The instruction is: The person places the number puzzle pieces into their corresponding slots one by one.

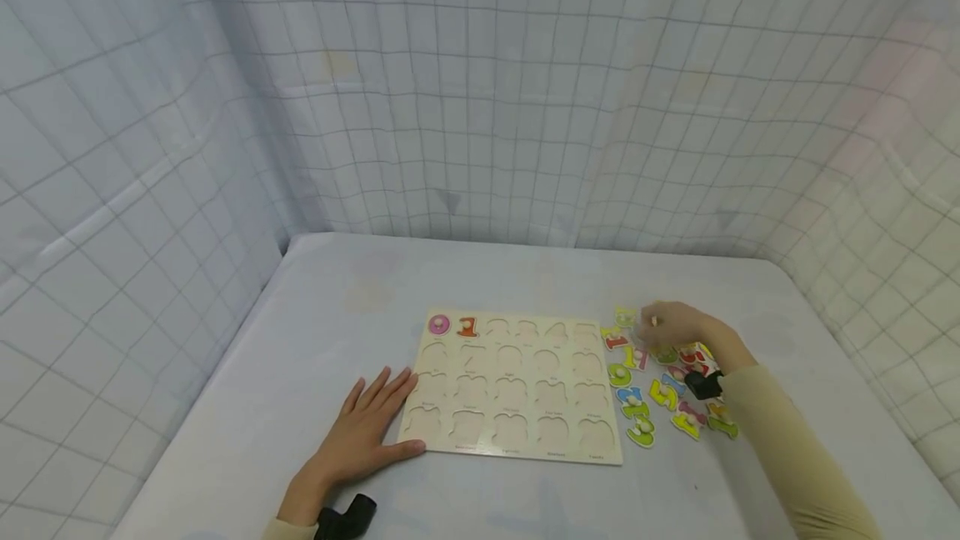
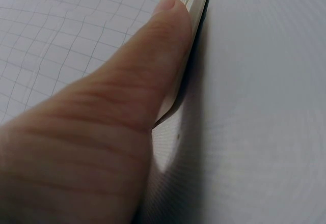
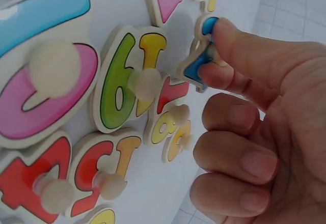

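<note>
A wooden number puzzle board (image 1: 491, 357) lies on the table, with a pink 0 piece (image 1: 438, 324) and a red-orange 1 piece (image 1: 467, 327) in its top row. My left hand (image 1: 363, 432) rests at the board's left side, fingers spread straight. In the left wrist view the thumb (image 2: 147, 51) lies against the board's edge. Over the loose pieces at right, my right hand (image 1: 678, 325) pinches a blue number piece (image 3: 194, 72) between thumb and index finger. It looks like a 2 and is partly hidden by the fingers. The other fingers curl into the palm.
Several loose number pieces with round knobs lie right of the board, among them a yellow 5 (image 1: 663, 393), a green-and-yellow 16 (image 3: 118, 81) and a red 4 (image 3: 43, 175). White grid-patterned cloth (image 1: 480, 107) stands behind and beside the table.
</note>
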A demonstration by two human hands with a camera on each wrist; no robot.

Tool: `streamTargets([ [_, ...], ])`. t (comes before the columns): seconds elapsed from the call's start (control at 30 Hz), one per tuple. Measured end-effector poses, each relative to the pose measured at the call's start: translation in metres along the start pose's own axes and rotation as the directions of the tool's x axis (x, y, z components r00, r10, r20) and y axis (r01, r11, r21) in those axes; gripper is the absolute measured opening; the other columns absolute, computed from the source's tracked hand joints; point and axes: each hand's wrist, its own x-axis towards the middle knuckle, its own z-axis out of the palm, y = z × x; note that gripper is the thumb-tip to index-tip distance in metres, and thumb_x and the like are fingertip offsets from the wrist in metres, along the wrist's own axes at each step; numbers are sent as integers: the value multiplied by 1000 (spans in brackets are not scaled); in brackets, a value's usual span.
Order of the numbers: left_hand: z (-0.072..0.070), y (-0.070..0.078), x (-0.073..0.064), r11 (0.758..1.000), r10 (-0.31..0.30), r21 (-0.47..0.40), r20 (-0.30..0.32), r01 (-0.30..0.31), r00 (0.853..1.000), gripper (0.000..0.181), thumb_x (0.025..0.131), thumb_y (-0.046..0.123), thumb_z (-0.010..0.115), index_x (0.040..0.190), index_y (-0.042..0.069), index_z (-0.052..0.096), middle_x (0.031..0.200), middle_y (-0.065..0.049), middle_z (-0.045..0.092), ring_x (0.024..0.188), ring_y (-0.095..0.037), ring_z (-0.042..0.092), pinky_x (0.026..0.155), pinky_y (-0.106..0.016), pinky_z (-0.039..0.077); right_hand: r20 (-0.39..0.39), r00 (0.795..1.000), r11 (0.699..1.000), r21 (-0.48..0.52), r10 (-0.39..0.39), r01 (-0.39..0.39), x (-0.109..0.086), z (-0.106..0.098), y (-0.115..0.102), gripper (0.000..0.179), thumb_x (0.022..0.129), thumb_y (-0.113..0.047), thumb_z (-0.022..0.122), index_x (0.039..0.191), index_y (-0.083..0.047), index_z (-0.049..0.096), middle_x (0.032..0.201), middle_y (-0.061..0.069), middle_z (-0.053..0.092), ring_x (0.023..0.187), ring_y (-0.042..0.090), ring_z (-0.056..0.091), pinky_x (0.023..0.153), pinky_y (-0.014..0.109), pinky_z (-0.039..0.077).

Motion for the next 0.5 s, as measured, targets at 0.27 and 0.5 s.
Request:
streamTargets([
  [0.27,-3,1,0,1000,3,-2,-5,-3,1000,96,76,72,58,148,12,35,153,-3,30,141,-29,16,111,-52,3,-109,994,999,-23,-31,29,3,1,-25,26,95,-32,54,79,-12,51,71,2,52,63,18,47,55,31,39],
  [0.5,-2,3,0,1000,5,-12,-1,-5,1000,94,77,71,57,148,12,36,152,-4,31,141,-30,17,111,-53,4,-173,977,991,-61,-128,119,22,18,-59,27,96,-33,53,75,-16,55,60,-3,52,51,13,42,49,28,36],
])
